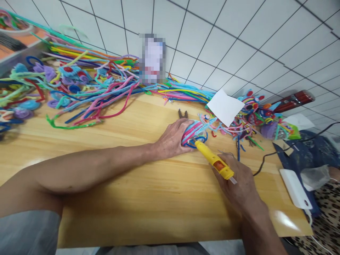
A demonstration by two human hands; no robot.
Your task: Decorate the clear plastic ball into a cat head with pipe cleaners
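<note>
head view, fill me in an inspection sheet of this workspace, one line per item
Surface: pale wooden table, glossy reflection near its right corner.
Job's things: yellow glue gun, tip at a blue-and-pink pipe-cleaner piece; contact unclear.
Clutter: loose pipe cleaners heaped at left and along the wall; white paper over the right-hand pile.
Grip: left hand holds the piece; right hand holds the glue gun.
Cables: black cable at right; white cable by a white oblong device.
Surroundings: white tiled wall; leopard-print fabric at right.
</note>
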